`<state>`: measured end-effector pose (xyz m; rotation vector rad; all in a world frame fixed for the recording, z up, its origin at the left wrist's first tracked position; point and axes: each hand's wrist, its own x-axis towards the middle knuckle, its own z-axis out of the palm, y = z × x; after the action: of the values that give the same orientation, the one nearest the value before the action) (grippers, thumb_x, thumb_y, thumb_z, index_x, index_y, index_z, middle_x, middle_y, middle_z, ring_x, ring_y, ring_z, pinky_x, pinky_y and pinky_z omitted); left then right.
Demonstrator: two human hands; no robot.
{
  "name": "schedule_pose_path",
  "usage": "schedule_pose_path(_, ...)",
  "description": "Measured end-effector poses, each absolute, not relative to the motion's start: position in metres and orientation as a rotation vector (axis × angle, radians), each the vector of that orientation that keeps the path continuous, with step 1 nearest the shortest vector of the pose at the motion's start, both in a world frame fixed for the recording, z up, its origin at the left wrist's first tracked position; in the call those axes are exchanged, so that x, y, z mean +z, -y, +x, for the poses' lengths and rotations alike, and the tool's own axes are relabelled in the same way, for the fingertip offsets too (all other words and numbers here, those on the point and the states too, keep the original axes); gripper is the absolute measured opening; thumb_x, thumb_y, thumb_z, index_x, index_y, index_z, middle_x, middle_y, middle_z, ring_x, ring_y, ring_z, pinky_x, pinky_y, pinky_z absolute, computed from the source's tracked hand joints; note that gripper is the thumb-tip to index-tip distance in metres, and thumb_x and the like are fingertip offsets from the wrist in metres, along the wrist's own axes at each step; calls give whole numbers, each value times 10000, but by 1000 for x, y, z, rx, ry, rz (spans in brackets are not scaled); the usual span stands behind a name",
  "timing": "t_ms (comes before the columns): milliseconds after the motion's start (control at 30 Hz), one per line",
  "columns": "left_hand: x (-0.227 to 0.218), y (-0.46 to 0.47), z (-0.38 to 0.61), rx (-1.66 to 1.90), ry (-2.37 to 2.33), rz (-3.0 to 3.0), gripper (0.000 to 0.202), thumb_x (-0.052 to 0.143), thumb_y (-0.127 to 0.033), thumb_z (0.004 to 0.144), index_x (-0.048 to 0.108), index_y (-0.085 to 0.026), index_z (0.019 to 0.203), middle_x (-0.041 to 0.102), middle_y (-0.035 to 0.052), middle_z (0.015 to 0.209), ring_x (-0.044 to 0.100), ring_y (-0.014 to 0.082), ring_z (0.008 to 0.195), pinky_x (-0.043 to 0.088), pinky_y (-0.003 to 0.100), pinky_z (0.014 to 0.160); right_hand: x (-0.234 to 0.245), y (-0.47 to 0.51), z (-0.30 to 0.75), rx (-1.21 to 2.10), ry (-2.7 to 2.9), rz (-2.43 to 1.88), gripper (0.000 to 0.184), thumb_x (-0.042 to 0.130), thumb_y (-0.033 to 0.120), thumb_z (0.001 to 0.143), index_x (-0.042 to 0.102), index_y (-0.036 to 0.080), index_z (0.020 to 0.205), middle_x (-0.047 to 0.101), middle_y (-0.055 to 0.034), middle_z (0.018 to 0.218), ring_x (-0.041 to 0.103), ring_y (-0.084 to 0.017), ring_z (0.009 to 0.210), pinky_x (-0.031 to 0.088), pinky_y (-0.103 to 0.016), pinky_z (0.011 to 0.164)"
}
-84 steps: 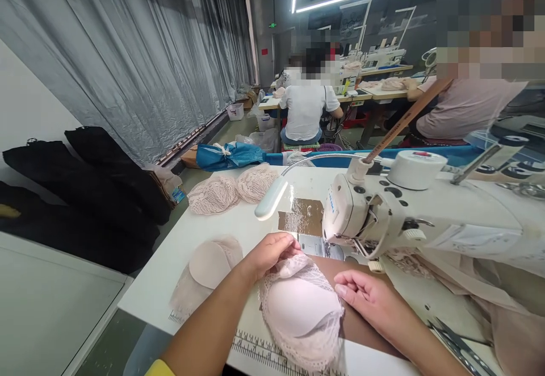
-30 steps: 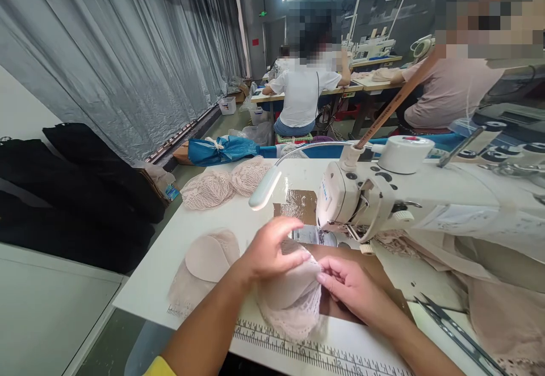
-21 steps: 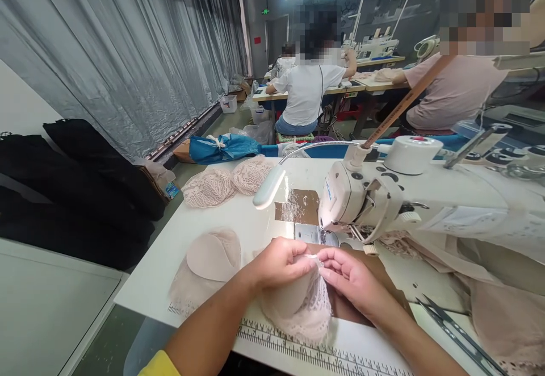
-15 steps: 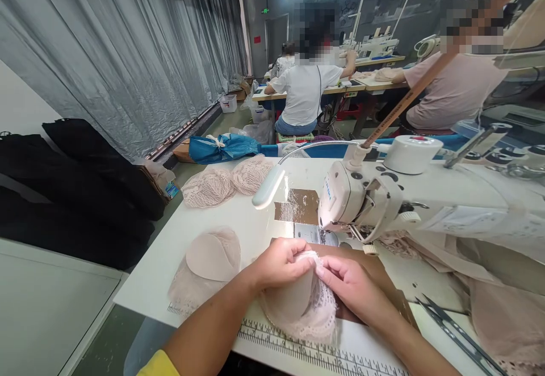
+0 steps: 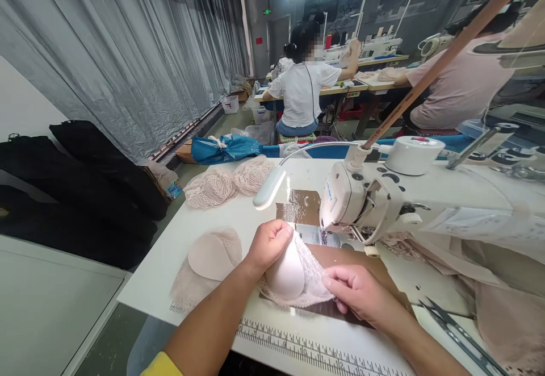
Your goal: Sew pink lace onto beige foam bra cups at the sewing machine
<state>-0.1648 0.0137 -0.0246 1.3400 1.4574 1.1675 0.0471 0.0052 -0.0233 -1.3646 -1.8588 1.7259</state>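
Note:
A pale pink padded cup wrapped in lace sits on the white sewing table, just in front of the needle of a white sewing machine. My left hand is closed on the cup's far end, near the machine's plate. My right hand pinches the lace edge at the near right. Both hands hold the same piece.
A stack of bare foam cups on lace lies to the left, and two lace-covered cups lie farther back. A gooseneck lamp hangs over the plate. Scissors lie at the right. A ruler strip marks the table's near edge. Other people sit at machines behind.
The cup was turned and moved up towards the needle. My left hand shifted from the top edge to the far end, and my right hand slid down to the lace's near edge.

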Motion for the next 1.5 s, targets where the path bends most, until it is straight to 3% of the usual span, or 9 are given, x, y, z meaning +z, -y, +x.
schedule_pose_path(100, -26, -16, -169, 1195, -1521, 1309, 257, 520, -349, 836, 506, -158, 665, 467, -15, 652, 423, 121, 646, 338, 222, 607, -26, -6, 51, 1760, 1825, -1432, 314, 530, 467, 764, 554, 189, 620, 471, 51, 455, 319, -54, 349, 167, -208, 380)
schedule_pose_path(300, -27, -18, -171, 1132, -1491, 1344, 277, 530, -380, 831, 504, -161, 663, 463, -27, 644, 422, 116, 641, 331, 217, 614, -29, -9, 54, 1788, 1755, -1447, 169, 592, 355, 652, 577, 186, 642, 516, 47, 494, 397, -64, 389, 261, -203, 412)
schedule_pose_path(467, -25, -18, -172, 1077, -1462, 1359, 265, 528, -387, 830, 518, -164, 686, 493, -23, 672, 440, 121, 653, 341, 217, 621, -29, -9, 55, 1823, 1705, -1420, 213, 587, 380, 655, 627, 181, 719, 484, 61, 503, 376, -58, 402, 283, -206, 424)
schedule_pose_path(633, -25, -18, -173, 1040, -1447, 1364, 276, 527, -403, 834, 516, -166, 693, 494, -27, 664, 445, 121, 645, 342, 221, 614, -33, -11, 61, 1824, 1685, -1469, 273, 593, 369, 665, 668, 178, 845, 566, 33, 606, 387, -52, 402, 284, -208, 404)
schedule_pose_path(833, -27, -19, -175, 1022, -1447, 1364, 270, 525, -400, 835, 532, -158, 717, 511, -20, 690, 463, 125, 668, 357, 228, 636, -34, -13, 66, 1722, 1657, -1519, 231, 580, 356, 674, 649, 173, 797, 587, 12, 635, 451, -70, 453, 324, -194, 405)
schedule_pose_path(1033, -26, -18, -175, 995, -1423, 1367, 264, 529, -396, 838, 537, -156, 726, 511, -18, 701, 464, 125, 674, 360, 229, 635, -31, -15, 70, 1634, 1789, -1600, 285, 554, 453, 734, 509, 199, 615, 437, 59, 448, 313, -60, 388, 212, -195, 391)
schedule_pose_path(1267, -26, -17, -175, 981, -1349, 1380, 278, 533, -395, 838, 501, -157, 697, 459, -25, 683, 416, 108, 645, 329, 216, 604, -32, -26, 90, 1202, 2013, -1687, 319, 507, 468, 780, 429, 224, 591, 445, 49, 529, 405, -118, 502, 297, -235, 485)
schedule_pose_path(1500, -27, -17, -174, 940, -1279, 1392, 274, 538, -389, 833, 508, -152, 699, 462, -14, 699, 406, 112, 659, 330, 219, 614, -42, -36, 101, 692, 2159, -1768, 267, 443, 447, 820, 607, 257, 725, 674, 3, 658, 579, -181, 569, 377, -264, 506)
